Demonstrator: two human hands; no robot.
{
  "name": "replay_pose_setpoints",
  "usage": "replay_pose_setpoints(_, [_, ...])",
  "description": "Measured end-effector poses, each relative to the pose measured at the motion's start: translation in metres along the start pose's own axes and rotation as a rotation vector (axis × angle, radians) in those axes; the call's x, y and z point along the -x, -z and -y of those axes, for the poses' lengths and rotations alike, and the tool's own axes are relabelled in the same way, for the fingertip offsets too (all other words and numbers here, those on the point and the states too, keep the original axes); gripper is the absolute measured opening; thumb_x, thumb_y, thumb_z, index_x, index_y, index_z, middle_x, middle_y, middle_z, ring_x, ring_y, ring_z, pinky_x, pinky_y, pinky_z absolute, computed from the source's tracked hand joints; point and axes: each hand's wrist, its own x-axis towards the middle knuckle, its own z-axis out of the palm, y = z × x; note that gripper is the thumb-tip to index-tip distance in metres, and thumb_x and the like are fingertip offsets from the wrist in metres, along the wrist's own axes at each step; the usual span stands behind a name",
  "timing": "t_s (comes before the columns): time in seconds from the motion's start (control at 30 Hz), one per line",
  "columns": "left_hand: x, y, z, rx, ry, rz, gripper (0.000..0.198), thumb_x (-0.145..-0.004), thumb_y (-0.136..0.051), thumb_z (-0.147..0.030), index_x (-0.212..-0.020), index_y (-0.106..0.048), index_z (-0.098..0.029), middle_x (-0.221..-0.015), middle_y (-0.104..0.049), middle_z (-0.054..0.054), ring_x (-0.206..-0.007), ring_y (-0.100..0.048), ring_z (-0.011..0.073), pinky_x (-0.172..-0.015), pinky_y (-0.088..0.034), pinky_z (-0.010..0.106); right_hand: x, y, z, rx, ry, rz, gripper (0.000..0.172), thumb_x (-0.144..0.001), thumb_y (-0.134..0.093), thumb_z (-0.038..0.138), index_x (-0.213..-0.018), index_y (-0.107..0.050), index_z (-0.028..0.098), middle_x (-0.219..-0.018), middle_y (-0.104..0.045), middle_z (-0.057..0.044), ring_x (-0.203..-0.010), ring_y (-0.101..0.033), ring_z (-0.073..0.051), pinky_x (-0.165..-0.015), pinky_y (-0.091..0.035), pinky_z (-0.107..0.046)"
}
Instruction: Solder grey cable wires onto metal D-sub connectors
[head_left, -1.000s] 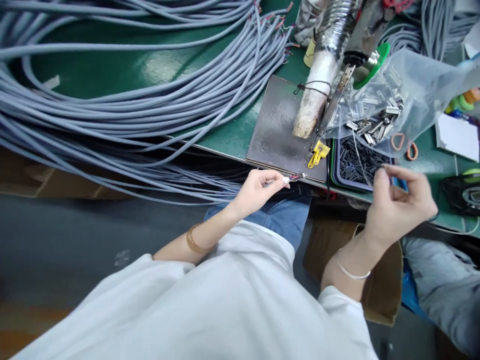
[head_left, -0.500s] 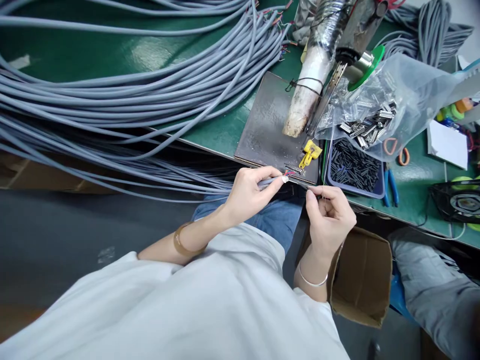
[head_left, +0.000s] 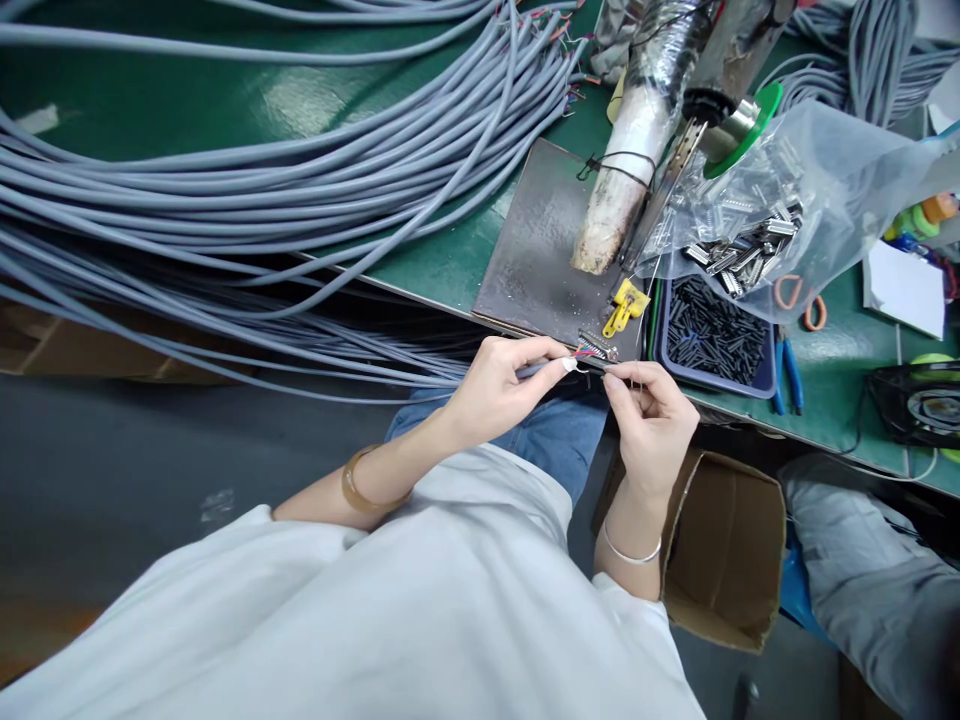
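Note:
Pinched between the thumb and fingers of my left hand is the end of a grey cable, its red and blue wires fanned out. Just beyond the fingertips a metal multi-pin connector lies at the front edge of the dark board, by the wire ends. My right hand is closed, thumb against forefinger, on a thin dark piece that looks like a short black tube; its far end is beside the wires. A yellow clip sits on the board just past the connector.
Long grey cables cover the left of the green table. A wrapped white tube slants over the dark board beside a soldering iron. Rightward are a bag of connectors, a tray of black tubes, pliers and a seated person's leg.
My right hand has moved left and slightly up, bringing the dark piece closer to the wires at my left fingertips. My left hand keeps its grip on the cable. The view has shifted slightly.

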Motion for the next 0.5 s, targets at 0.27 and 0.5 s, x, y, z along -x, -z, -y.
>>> replay_pose_setpoints(0.27, [-0.001,0.001,0.006,0.087,0.055,0.060,0.029,-0.095,-0.061,-0.036,-0.087,-0.074,-0.012,-0.079,-0.072,0.004,-0.072,-0.060,0.0120,-0.066,-0.045,0.022,0.007,-0.012,-0.004,0.063,0.042,-0.034,0.007,-0.088,-0.073,0.027,-0.090,-0.076,0.021,-0.085,-0.073,0.000,-0.049,-0.033,-0.004,-0.046,-0.030,-0.023])
replay_pose_setpoints(0.5, [0.001,0.004,0.009,0.304,0.155,0.115,0.031,-0.095,-0.061,-0.041,-0.087,-0.069,-0.012,-0.064,-0.057,0.000,-0.054,-0.050,0.0081,-0.052,-0.042,0.019,0.009,-0.021,-0.004,0.224,0.251,-0.063,0.010,-0.091,-0.070,0.026,-0.098,-0.075,0.023,-0.086,-0.074,-0.002,-0.048,-0.040,-0.006,-0.052,-0.042,-0.026])
